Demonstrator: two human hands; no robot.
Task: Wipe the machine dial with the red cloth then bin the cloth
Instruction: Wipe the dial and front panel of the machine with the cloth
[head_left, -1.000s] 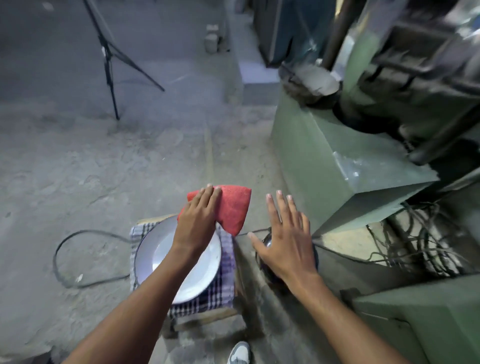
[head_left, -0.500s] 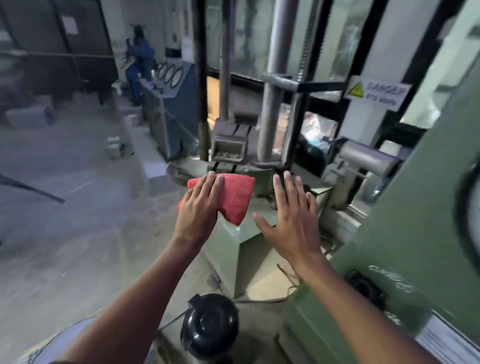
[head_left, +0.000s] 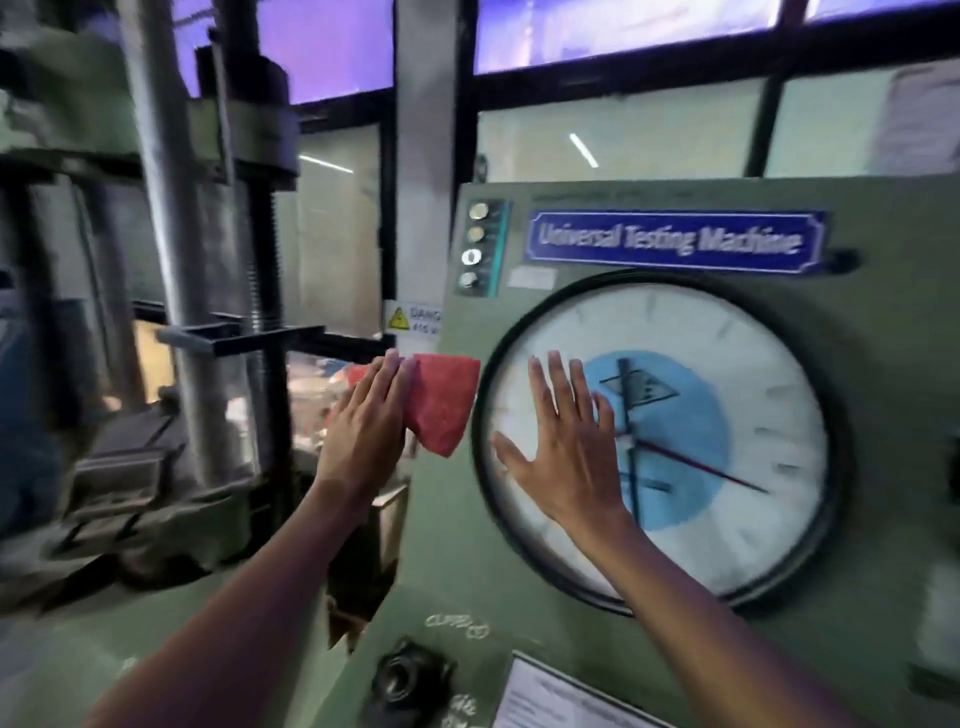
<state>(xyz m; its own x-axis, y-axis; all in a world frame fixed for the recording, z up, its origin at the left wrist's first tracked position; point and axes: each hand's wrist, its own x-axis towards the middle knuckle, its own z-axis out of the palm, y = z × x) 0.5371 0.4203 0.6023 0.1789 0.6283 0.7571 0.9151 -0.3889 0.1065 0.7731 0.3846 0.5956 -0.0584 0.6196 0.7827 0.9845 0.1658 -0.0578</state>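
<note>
Red cloth was folded, held at the left edge of the green machine panel, just left of the dial's black rim and not on the glass. Left hand lay flat over the cloth's left part, fingers straight and together, pinning it from this side; thumb hidden, so the grip underneath could not be told. Left forearm rose from lower left. Right hand was spread open, fingers splayed, thumb out to the left, palm toward the dial; contact with the glass could not be told. Dial face white with a blue centre and a red needle. Blue nameplate above it read "Universal Testing Machine". Steel columns stood far left.
</note>
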